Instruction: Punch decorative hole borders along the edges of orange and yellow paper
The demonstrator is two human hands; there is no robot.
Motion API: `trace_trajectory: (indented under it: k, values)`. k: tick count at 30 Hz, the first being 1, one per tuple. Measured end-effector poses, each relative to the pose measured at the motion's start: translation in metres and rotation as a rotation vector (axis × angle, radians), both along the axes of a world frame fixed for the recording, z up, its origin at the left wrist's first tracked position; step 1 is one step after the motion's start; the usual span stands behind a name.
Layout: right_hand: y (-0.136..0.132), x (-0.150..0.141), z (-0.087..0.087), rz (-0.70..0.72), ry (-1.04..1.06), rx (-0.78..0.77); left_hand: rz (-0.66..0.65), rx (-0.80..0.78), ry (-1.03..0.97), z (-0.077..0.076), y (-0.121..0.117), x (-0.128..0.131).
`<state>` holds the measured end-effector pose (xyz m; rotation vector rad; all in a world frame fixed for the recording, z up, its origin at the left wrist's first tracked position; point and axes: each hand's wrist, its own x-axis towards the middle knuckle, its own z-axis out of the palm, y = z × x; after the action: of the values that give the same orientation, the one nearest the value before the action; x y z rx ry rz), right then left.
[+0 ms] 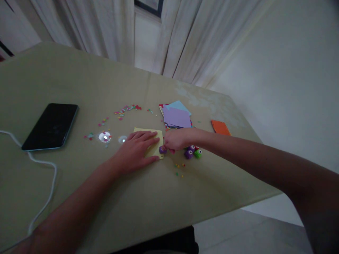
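Observation:
My left hand [140, 146] lies with fingers spread on a sheet of yellow paper [152, 151], holding it flat against the table. At the paper's right edge is a small purple craft punch [162, 150]. My right hand [176, 138] is closed on this punch from above, and its fingers hide part of it. A small dark mark or hole shows near the paper's lower right corner. Beside my right wrist stand several small punches with googly eyes, among them a purple one [188, 153] and a green one [197, 153].
Behind my right hand lies a stack of purple and blue paper [177, 117]. Orange paper [220, 127] is farther right. Confetti [127, 110] is scattered about, with two shiny discs, one being a silvery disc [105, 137]. A tablet [50, 126] and white cable [54, 176] lie left.

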<state>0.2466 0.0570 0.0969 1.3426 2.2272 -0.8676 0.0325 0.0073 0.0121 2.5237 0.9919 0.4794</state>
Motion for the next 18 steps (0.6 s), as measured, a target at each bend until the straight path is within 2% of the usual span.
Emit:
trace_trajectory:
  k: [3,10,14,18]
  values:
    - [0.001,0.000,-0.002,0.134,-0.073,-0.081,0.000,0.000,0.005,0.000,0.000,0.000]
    - [-0.011,0.010,0.011,0.136,-0.064,-0.063,0.004,0.015,0.024,0.000,0.001,0.000]
    - [-0.030,0.020,0.015,0.094,-0.080,0.140,-0.004,0.020,0.056,0.003,0.000,0.000]
    - [-0.063,0.026,0.007,-0.104,-0.039,0.392,-0.009,0.016,0.067,0.005,-0.001,0.000]
